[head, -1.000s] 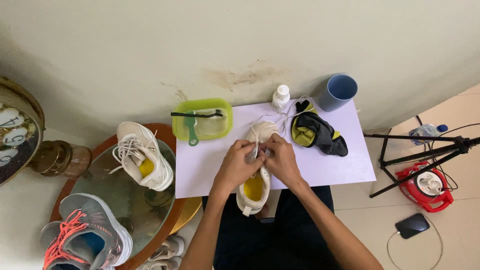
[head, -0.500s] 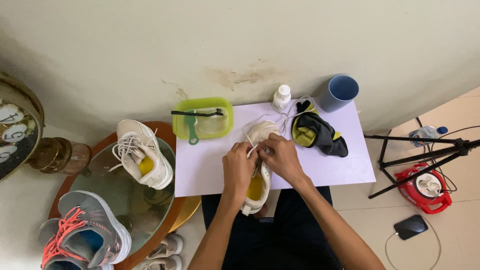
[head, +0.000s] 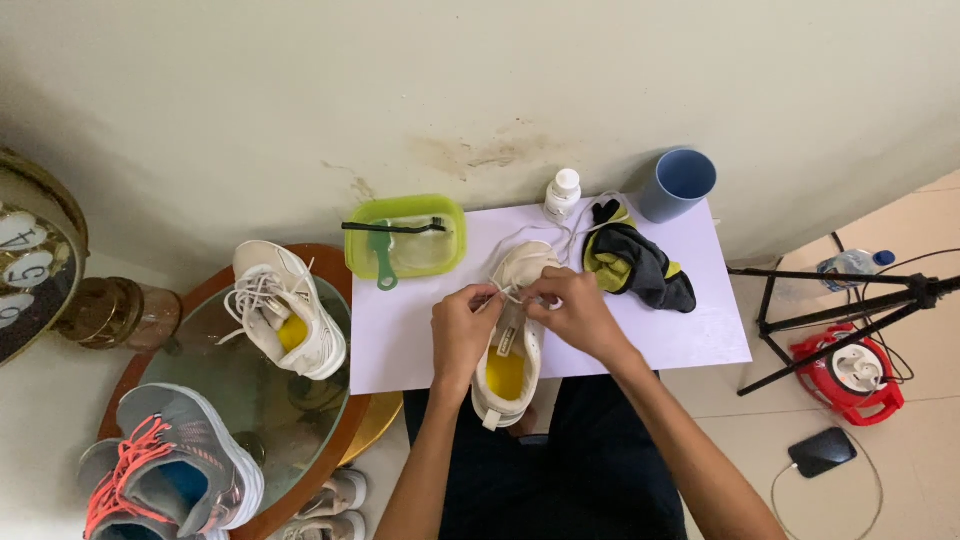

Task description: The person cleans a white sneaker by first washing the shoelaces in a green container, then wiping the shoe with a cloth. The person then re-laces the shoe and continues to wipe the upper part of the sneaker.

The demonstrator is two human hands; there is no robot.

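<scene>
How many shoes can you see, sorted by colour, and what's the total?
White on the white board, between the hands: 1
White on the glass table: 1
Grey with coral laces: 1
Pale pair on the floor, partly hidden: 2
Total: 5

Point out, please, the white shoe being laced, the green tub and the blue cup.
white shoe [head: 505, 375]: head view, on its yellow insole.
green tub [head: 452, 212]: head view, on its right rim.
blue cup [head: 668, 203]: head view, on its outer wall.
</scene>
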